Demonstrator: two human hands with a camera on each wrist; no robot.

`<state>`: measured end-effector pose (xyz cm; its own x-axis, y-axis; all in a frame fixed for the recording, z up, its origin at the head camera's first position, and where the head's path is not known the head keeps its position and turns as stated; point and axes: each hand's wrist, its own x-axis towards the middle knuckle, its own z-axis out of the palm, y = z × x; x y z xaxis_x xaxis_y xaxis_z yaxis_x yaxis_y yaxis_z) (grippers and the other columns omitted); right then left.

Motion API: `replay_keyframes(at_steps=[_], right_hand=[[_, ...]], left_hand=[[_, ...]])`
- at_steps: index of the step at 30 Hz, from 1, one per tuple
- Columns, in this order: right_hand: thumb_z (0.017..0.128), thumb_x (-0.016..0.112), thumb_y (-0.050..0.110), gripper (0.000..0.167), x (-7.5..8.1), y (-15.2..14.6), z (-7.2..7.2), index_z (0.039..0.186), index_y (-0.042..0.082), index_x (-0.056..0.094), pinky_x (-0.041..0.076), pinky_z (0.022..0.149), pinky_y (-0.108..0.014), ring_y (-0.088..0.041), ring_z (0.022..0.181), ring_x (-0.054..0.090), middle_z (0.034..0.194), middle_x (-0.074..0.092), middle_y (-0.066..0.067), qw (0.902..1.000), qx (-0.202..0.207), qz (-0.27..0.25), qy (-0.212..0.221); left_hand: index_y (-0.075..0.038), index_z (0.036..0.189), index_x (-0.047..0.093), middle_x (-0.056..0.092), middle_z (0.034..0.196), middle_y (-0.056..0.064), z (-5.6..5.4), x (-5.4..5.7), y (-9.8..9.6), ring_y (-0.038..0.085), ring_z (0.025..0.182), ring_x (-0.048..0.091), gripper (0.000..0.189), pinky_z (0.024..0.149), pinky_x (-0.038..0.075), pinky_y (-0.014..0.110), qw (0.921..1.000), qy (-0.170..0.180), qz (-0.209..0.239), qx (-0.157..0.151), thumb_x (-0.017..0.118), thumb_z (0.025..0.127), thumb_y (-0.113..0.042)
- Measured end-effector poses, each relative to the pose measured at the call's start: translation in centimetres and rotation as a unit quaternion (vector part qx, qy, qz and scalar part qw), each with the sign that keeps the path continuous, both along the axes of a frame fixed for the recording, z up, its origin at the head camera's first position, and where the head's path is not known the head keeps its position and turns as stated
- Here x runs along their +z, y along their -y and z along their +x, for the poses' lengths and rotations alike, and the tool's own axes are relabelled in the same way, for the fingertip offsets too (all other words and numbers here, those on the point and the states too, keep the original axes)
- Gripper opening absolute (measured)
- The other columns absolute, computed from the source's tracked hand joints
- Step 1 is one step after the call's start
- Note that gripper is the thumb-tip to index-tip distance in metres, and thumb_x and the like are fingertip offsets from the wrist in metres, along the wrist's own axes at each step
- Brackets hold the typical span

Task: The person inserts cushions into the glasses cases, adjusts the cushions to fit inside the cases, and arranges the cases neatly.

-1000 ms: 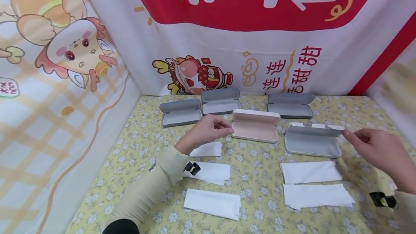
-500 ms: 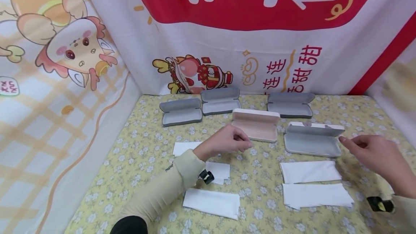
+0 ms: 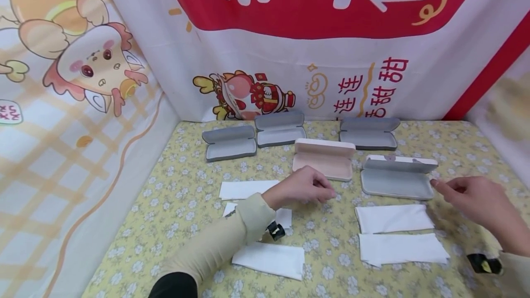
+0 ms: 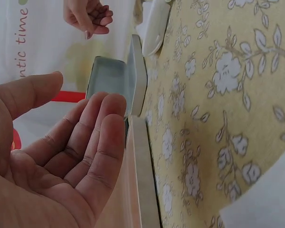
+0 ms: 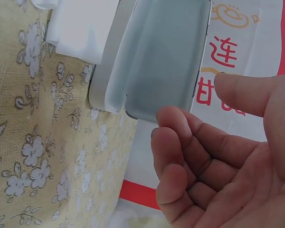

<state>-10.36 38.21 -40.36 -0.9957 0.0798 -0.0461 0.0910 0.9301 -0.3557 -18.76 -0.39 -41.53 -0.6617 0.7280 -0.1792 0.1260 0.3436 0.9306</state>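
My left hand (image 3: 304,186) hovers in front of the pink-lined glasses case (image 3: 322,168). In the left wrist view its fingers curve loosely, the thumb stands apart, and the palm holds nothing. Off the right end of the grey-lined glasses case (image 3: 396,183), whose white lid is raised, is my right hand (image 3: 476,197). The right wrist view shows that hand's loosely bent fingers apart from the case, with nothing in them. Two folded white cloths, an upper cloth (image 3: 393,218) and a lower cloth (image 3: 401,248), lie before the grey-lined case.
Along the back stand three dark grey cases with raised lids: a left case (image 3: 232,148), a middle case (image 3: 281,136) and a right case (image 3: 368,139). More white cloths, including a front cloth (image 3: 271,260) and a back cloth (image 3: 244,189), lie around my left forearm.
My left hand has left the pink-lined case's left end and moved right and toward me. My right hand has drawn off the grey-lined case's lid and lowered slightly.
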Motion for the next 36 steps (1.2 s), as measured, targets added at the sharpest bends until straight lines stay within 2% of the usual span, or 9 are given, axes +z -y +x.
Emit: replay_keyframes(at_steps=[9, 14, 20, 25, 31, 36], right_hand=[[0.103, 0.052, 0.051, 0.061, -0.4, 0.3, 0.3, 0.084, -0.005, 0.07, 0.037, 0.052, -0.035, -0.021, 0.057, 0.046, 0.062, 0.054, -0.002, 0.998, -0.009, -0.026, 0.058], [0.104, 0.049, 0.05, 0.062, -0.5, 0.5, 0.6, 0.085, -0.005, 0.071, 0.037, 0.052, -0.035, -0.021, 0.056, 0.046, 0.063, 0.056, -0.003, 0.997, -0.002, -0.031, 0.071], [0.104, 0.05, 0.046, 0.058, -0.9, 0.4, 0.7, 0.088, -0.006, 0.071, 0.037, 0.052, -0.035, -0.02, 0.056, 0.045, 0.061, 0.053, -0.002, 0.9968, -0.006, -0.039, 0.069], [0.104, 0.052, 0.044, 0.053, -1.3, 0.2, 1.1, 0.086, -0.002, 0.072, 0.036, 0.052, -0.035, -0.02, 0.055, 0.045, 0.059, 0.051, 0.0, 0.997, -0.006, -0.041, 0.065], [0.1, 0.062, 0.036, 0.041, -1.9, 0.1, 1.1, 0.091, -0.001, 0.074, 0.04, 0.052, -0.035, -0.018, 0.06, 0.049, 0.066, 0.06, 0.001, 0.9947, 0.006, -0.051, 0.089], [0.097, 0.067, 0.034, 0.034, -2.4, 0.0, 0.8, 0.094, 0.001, 0.076, 0.044, 0.057, -0.034, -0.016, 0.068, 0.054, 0.08, 0.068, 0.0, 0.9916, 0.018, -0.059, 0.114]], left_hand=[[-0.004, 0.102, 0.078, 0.075, 0.088, 0.003, 0.5, -1.1, -2.1, 0.022, 0.081, 0.072, 0.015, 0.072, 0.059, 0.031, 0.9993, 0.023, -0.012, -0.026, 0.072, 0.095, -0.016], [-0.006, 0.101, 0.079, 0.075, 0.087, 0.003, 0.8, -1.4, -2.9, 0.022, 0.082, 0.071, 0.014, 0.071, 0.058, 0.027, 0.9991, 0.018, -0.015, -0.034, 0.072, 0.095, -0.017], [-0.006, 0.101, 0.079, 0.075, 0.087, 0.005, 0.9, -1.3, -4.0, 0.02, 0.079, 0.071, 0.015, 0.068, 0.056, 0.025, 0.998, -0.016, -0.02, -0.057, 0.072, 0.096, -0.018], [-0.005, 0.102, 0.078, 0.075, 0.085, 0.007, 0.9, -1.4, -4.5, 0.021, 0.078, 0.071, 0.015, 0.068, 0.057, 0.028, 0.9972, -0.01, -0.034, -0.065, 0.072, 0.096, -0.017], [-0.006, 0.102, 0.078, 0.074, 0.084, 0.006, 0.8, -1.7, -4.7, 0.021, 0.078, 0.07, 0.015, 0.066, 0.055, 0.026, 0.9959, -0.007, -0.055, -0.071, 0.072, 0.096, -0.018], [-0.007, 0.103, 0.078, 0.074, 0.084, 0.003, 0.8, -2.0, -5.0, 0.018, 0.076, 0.071, 0.015, 0.065, 0.054, 0.025, 0.9948, -0.003, -0.071, -0.072, 0.072, 0.096, -0.019]])
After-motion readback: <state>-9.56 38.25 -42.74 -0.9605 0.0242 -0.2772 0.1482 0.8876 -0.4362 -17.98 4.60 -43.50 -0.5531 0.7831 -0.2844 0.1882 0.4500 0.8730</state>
